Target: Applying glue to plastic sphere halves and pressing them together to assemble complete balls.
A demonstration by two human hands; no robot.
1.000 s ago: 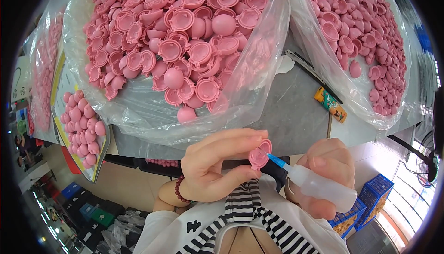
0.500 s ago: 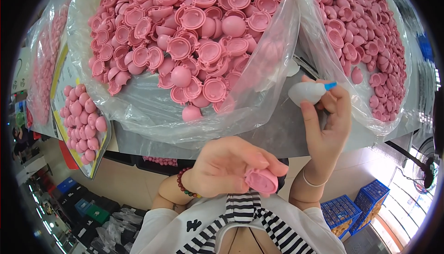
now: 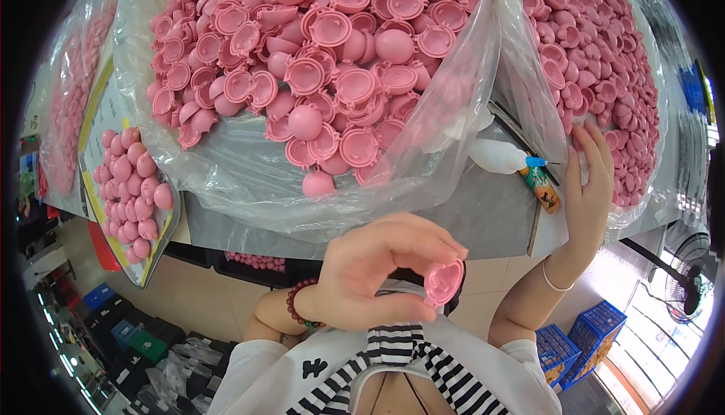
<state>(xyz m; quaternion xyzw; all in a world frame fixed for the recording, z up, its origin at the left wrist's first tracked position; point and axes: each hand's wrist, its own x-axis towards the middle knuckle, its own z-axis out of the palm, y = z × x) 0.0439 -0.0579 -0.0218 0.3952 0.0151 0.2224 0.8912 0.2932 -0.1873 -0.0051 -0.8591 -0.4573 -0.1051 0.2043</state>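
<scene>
Near my chest, my left hand (image 3: pixel 370 268) pinches a pink half shell (image 3: pixel 444 283) between thumb and fingers, its hollow, rimmed side showing. My right hand (image 3: pixel 592 188) reaches out with extended fingers to the near edge of the right pile of small pink pieces (image 3: pixel 596 75). Its fingertips are at the pieces, and nothing is visibly held. Beside that hand, a white squeeze bottle (image 3: pixel 495 156) with a blue nozzle and thin tip lies on the grey table (image 3: pixel 461 222). Straight ahead spreads a large heap of pink half shells (image 3: pixel 332 83) on a clear plastic sheet.
At the left, pink balls (image 3: pixel 130 188) sit on a yellow-edged board (image 3: pixel 155 253). A green-and-orange printed object (image 3: pixel 542 191) lies by the bottle's nozzle. Clear plastic (image 3: pixel 453 128) borders the heaps. Blue crates (image 3: pixel 596 343) and a fan (image 3: pixel 687 283) stand at the right.
My right hand has let go of the squeeze bottle, now lying on the table, and moved right to the pink pieces. My left hand has turned the half shell more upright.
</scene>
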